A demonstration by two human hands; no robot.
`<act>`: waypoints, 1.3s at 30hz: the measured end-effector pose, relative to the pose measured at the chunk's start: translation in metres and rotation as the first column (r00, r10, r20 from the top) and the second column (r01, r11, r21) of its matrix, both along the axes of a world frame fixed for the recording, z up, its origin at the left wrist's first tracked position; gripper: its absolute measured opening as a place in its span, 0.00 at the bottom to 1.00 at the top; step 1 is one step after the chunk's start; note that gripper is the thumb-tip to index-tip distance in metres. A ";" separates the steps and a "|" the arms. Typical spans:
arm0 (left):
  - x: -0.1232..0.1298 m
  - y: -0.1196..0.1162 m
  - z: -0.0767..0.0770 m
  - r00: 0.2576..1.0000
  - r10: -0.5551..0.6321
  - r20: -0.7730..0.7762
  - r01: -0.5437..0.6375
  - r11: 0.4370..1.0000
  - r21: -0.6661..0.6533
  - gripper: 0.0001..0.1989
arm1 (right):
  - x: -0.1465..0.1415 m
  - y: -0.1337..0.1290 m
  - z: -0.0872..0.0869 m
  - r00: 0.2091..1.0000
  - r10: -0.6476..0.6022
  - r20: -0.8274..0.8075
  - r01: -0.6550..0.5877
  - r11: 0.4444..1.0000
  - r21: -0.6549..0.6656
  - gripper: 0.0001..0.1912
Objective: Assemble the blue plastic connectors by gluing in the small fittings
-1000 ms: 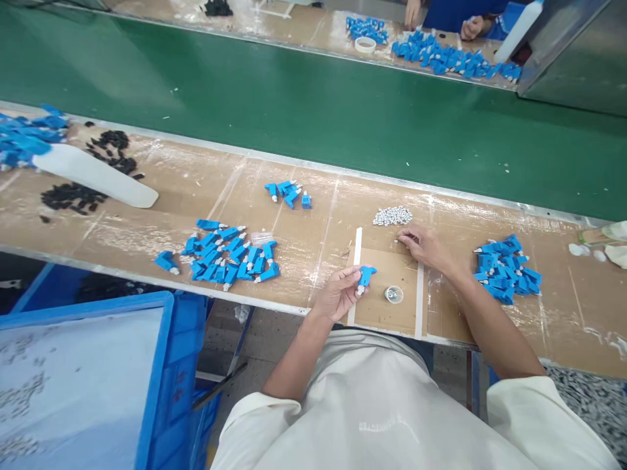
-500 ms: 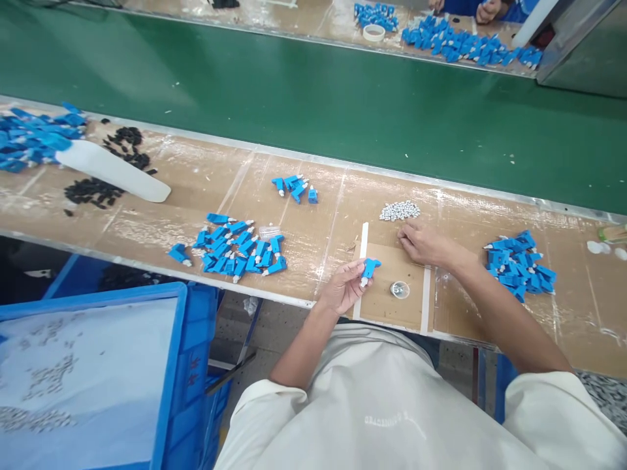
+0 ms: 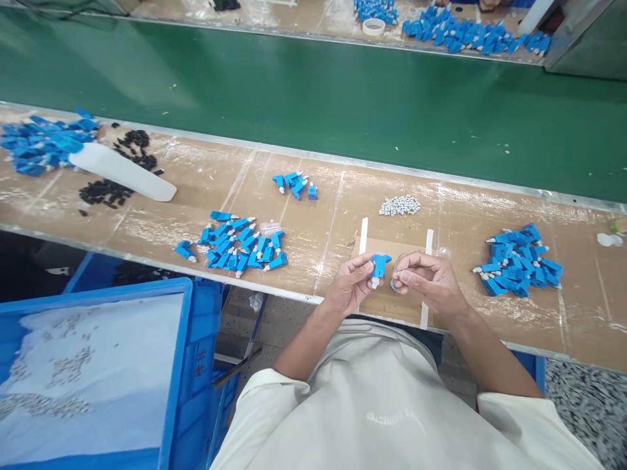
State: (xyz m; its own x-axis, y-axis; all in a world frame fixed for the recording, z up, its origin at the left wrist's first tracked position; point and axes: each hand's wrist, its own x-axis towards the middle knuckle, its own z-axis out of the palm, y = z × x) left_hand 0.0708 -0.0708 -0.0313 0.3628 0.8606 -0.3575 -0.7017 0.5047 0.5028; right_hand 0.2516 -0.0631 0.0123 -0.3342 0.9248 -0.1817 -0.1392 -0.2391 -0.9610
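My left hand (image 3: 350, 285) grips a blue plastic part (image 3: 379, 267) with its white tip pointing down. Just to the right, my right hand (image 3: 431, 281) pinches a small whitish piece (image 3: 400, 275) between thumb and forefinger, close to the blue part but apart from it. Under the right fingertips a small round dish (image 3: 394, 286) shows in part. Both hands are above a cardboard sheet (image 3: 392, 305) with white tape strips at its sides. Beyond them lies a pile of small grey-white pieces (image 3: 400, 205).
Blue parts lie in piles at the left (image 3: 240, 245), middle (image 3: 296, 185) and right (image 3: 522, 260). Black pieces (image 3: 105, 192) and a white bottle-like object (image 3: 122, 172) are at far left. A blue crate (image 3: 179, 365) stands below left. A green belt (image 3: 313, 98) runs behind.
My right hand has moved from beside the grey-white pile down and left to near the blue part, now with a small piece in its fingers. My left hand has shifted slightly right.
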 end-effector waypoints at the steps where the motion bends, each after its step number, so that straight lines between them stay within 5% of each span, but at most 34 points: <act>1: 0.001 0.000 0.003 1.000 -0.012 0.006 0.012 1.000 -0.013 0.22 | 0.001 -0.001 0.000 1.000 -0.014 -0.020 0.013 1.000 -0.016 0.18; 7: 0.002 -0.001 0.019 0.995 -0.085 0.054 0.089 0.992 -0.087 0.18 | 0.008 -0.003 0.004 0.999 -0.045 -0.005 0.045 0.999 -0.026 0.19; 13: 0.002 -0.003 0.027 0.987 -0.135 0.082 0.145 0.980 -0.133 0.11 | 0.011 -0.007 0.014 0.995 0.005 0.100 -0.025 0.981 0.194 0.15; 19: 0.002 -0.004 0.034 0.981 -0.164 0.105 0.184 0.955 -0.233 0.03 | 0.011 -0.007 0.030 0.911 -0.092 0.402 -0.187 0.775 0.603 0.09; 22: 0.003 -0.005 0.037 0.976 -0.174 0.129 0.204 0.939 -0.276 0.07 | 0.009 -0.006 0.034 0.886 -0.092 0.454 -0.246 0.737 0.630 0.09; 39: 0.002 -0.005 0.043 0.968 -0.185 0.168 0.235 0.905 -0.355 0.09 | 0.007 0.002 0.024 0.913 -0.096 0.397 -0.220 0.704 0.676 0.08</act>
State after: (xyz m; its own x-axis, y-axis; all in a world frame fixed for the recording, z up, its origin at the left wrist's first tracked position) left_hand 0.0732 -0.0761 0.0121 0.5840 0.5745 -0.5735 -0.6041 0.7795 0.1656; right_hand 0.2587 -0.0610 0.0362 -0.4460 0.8107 0.3792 0.2565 0.5217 -0.8136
